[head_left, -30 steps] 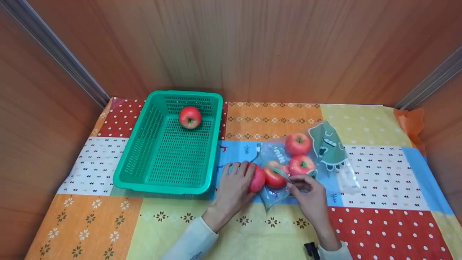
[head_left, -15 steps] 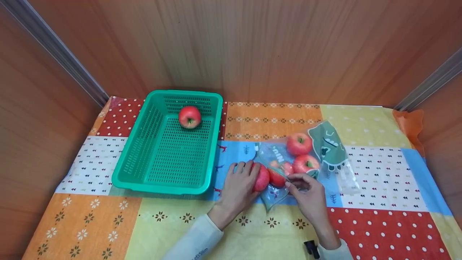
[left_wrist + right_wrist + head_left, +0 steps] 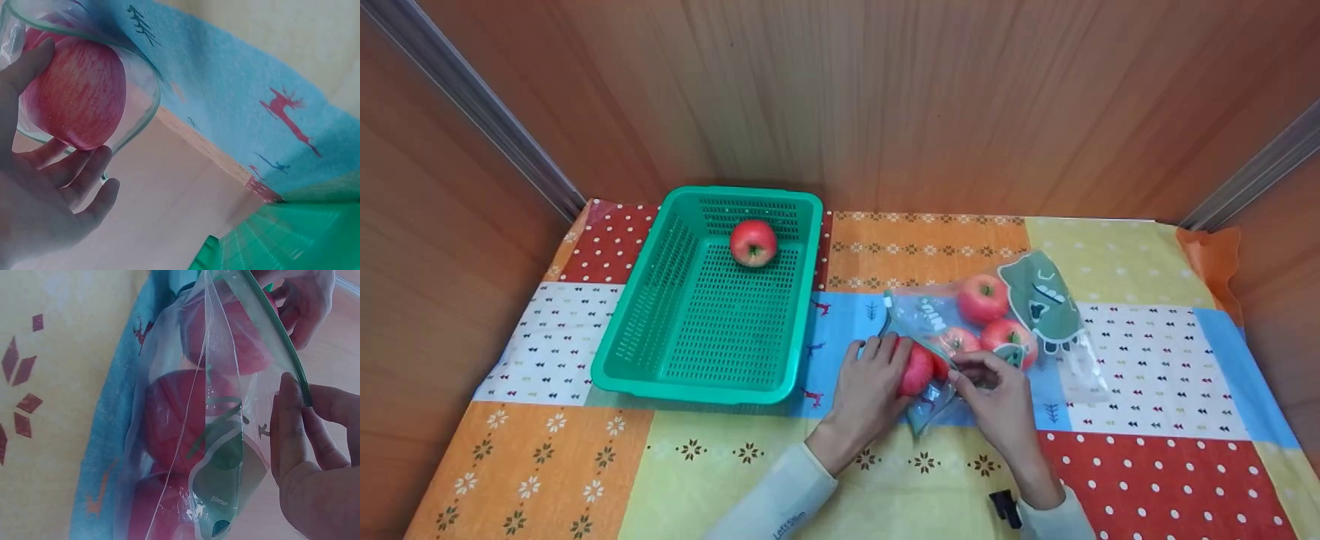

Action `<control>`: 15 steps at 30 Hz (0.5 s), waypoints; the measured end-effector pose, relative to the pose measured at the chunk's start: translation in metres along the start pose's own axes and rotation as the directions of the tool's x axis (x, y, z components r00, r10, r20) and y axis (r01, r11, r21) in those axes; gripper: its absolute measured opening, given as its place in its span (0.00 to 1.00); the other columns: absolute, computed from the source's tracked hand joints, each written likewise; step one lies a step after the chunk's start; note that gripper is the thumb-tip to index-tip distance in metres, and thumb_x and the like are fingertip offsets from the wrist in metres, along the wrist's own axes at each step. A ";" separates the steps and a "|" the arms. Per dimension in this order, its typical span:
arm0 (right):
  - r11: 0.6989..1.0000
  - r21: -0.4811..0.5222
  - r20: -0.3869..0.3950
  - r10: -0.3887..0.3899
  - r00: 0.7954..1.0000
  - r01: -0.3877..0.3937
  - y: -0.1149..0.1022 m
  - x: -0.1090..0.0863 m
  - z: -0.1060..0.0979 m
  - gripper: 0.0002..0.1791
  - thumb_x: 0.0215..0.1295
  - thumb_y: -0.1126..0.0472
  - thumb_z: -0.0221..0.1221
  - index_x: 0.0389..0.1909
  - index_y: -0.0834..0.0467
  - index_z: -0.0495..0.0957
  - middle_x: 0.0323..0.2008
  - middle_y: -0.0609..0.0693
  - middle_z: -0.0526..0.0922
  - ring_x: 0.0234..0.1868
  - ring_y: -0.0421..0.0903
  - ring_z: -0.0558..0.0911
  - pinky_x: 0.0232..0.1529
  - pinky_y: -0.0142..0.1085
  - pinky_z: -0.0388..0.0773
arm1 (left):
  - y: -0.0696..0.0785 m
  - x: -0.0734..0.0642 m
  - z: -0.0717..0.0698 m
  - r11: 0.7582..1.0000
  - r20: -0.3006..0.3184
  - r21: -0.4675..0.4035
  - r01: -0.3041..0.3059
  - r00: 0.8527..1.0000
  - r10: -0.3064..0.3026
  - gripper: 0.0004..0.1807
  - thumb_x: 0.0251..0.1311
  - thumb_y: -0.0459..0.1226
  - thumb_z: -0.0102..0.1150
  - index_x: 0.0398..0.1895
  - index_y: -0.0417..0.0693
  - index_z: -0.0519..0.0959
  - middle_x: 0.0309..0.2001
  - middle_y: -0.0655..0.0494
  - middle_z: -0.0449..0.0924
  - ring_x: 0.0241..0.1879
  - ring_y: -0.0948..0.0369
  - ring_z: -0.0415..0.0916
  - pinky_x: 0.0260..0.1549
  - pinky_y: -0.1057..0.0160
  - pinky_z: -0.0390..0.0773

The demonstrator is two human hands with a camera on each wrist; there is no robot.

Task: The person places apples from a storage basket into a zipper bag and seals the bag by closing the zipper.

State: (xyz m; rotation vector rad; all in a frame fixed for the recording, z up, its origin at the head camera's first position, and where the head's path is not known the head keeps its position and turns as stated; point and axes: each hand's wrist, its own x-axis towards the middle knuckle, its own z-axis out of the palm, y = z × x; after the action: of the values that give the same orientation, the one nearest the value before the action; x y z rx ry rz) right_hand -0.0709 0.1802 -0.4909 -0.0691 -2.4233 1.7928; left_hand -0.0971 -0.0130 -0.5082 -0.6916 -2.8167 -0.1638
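Note:
My left hand (image 3: 868, 391) curls its fingers over a red apple (image 3: 916, 370) at the mouth of a clear zip bag (image 3: 1046, 296). In the left wrist view, this apple (image 3: 84, 93) sits within the bag's green-edged opening, thumb on one side and fingertips on the other. My right hand (image 3: 997, 396) pinches the green zip edge (image 3: 292, 354) between thumb and fingers, lifting that side of the mouth. Several more apples (image 3: 982, 298) lie inside the bag, which rests flat with its green cartoon print to the right. The left palm is hidden from the head view.
Left of the bag stands a green perforated basket (image 3: 697, 394) with one apple (image 3: 754, 244) near its back wall. A patchwork cloth (image 3: 720, 487) covers the table. Wooden panels (image 3: 840, 105) close off the back and sides. A small black object (image 3: 1005, 510) is at the right sleeve.
My left hand has moved right, pushing the apple further into the bag's mouth. The apples inside have shifted slightly right. My right hand stays nearly in place, still pinching the bag's edge.

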 end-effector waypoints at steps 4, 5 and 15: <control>1.000 0.012 -0.004 -0.019 1.000 0.019 -0.002 0.001 0.002 0.10 0.66 0.73 0.69 0.47 0.65 0.87 0.42 0.59 0.89 0.36 0.39 0.86 0.39 0.26 0.83 | 0.004 0.002 0.001 1.000 0.028 -0.012 0.015 0.999 -0.015 0.45 0.50 0.57 0.82 0.70 0.51 0.75 0.64 0.51 0.81 0.62 0.53 0.76 0.59 0.51 0.78; 1.000 0.015 -0.005 -0.016 1.000 0.016 -0.003 0.001 0.002 0.10 0.66 0.73 0.69 0.47 0.65 0.87 0.42 0.59 0.89 0.37 0.40 0.86 0.40 0.26 0.83 | 0.004 0.002 0.001 1.000 0.028 -0.013 0.019 0.999 -0.019 0.45 0.50 0.57 0.82 0.70 0.51 0.75 0.64 0.51 0.81 0.62 0.53 0.76 0.59 0.50 0.78; 0.999 0.033 -0.015 0.016 1.000 -0.015 -0.011 0.005 0.006 0.15 0.68 0.72 0.68 0.54 0.66 0.84 0.46 0.60 0.87 0.41 0.41 0.86 0.45 0.27 0.84 | 0.007 0.012 0.010 1.000 -0.031 0.006 0.013 0.999 -0.013 0.41 0.53 0.62 0.78 0.66 0.52 0.78 0.62 0.52 0.82 0.58 0.53 0.78 0.54 0.53 0.80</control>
State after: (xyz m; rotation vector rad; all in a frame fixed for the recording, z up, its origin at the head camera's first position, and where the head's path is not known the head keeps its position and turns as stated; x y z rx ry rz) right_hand -0.0764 0.1713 -0.4814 -0.0982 -2.3885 1.8310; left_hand -0.1058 0.0003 -0.5148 -0.6643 -2.7914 -0.1662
